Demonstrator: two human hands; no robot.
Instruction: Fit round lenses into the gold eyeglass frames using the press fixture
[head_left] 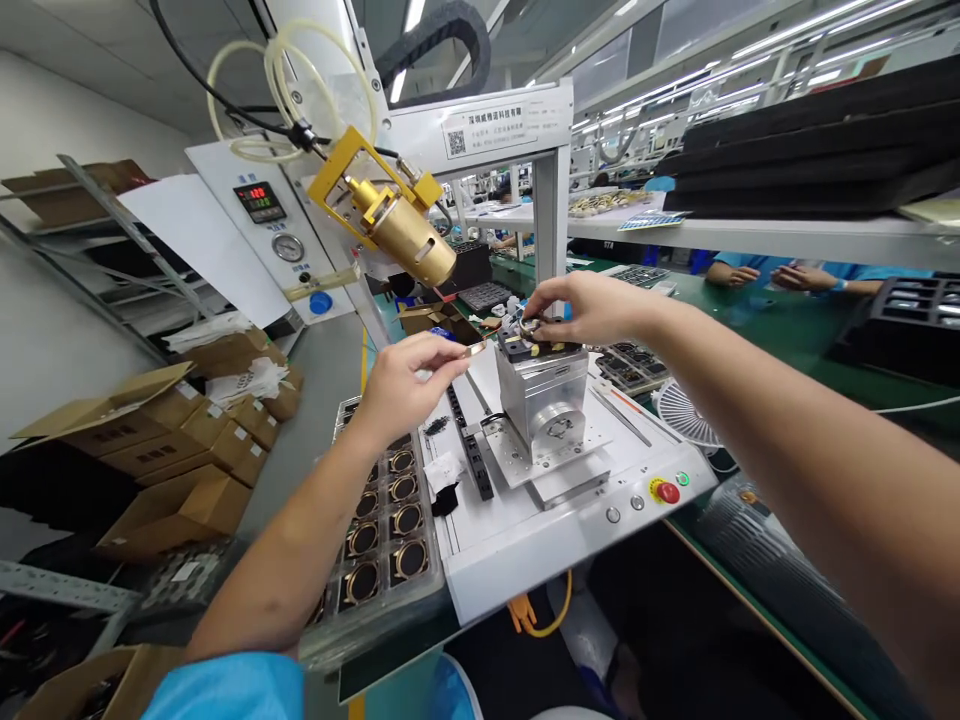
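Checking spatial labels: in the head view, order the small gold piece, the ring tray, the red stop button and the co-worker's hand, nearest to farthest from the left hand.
1. Small gold piece: pinched in the left hand.
2. Tray of gold rings: just below, to the left.
3. Red emergency-stop button: front right of the machine.
4. Co-worker's hand: far right, across the bench.
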